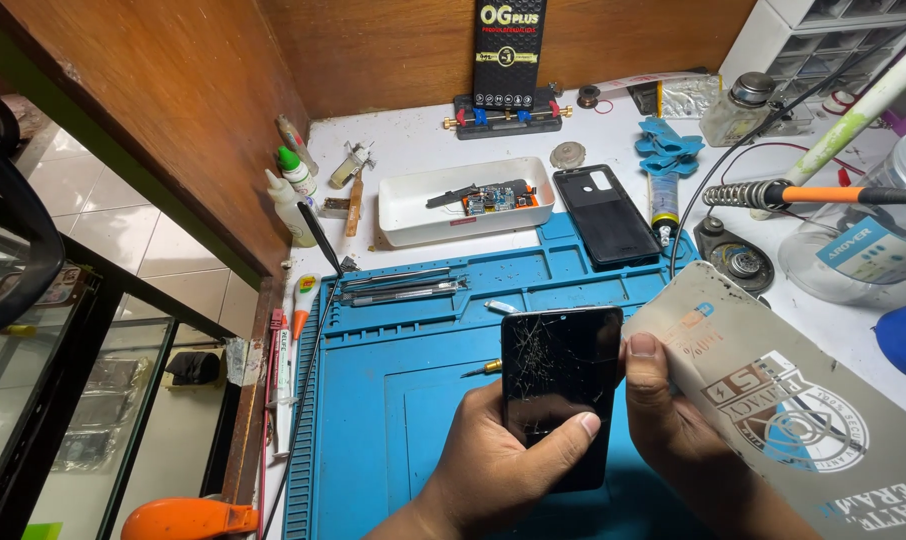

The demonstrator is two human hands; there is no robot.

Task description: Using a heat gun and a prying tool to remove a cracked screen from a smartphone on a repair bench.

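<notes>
Where left hand (493, 455) grips, cracked phone (560, 385) bottom hidden.

Brown wooden walls (173, 120) meet in a corner behind the white surface (423, 140). Pale glossy floor tiles (103, 230) lie left, beside a glass cabinet (63, 400).

- Left hand (493, 460), seen just below the cracked black phone (560, 385): bare, no glove, ring or watch showing.
- Right hand (663, 400), right of that phone: bare, short trimmed nails, no sleeve visible.
</notes>
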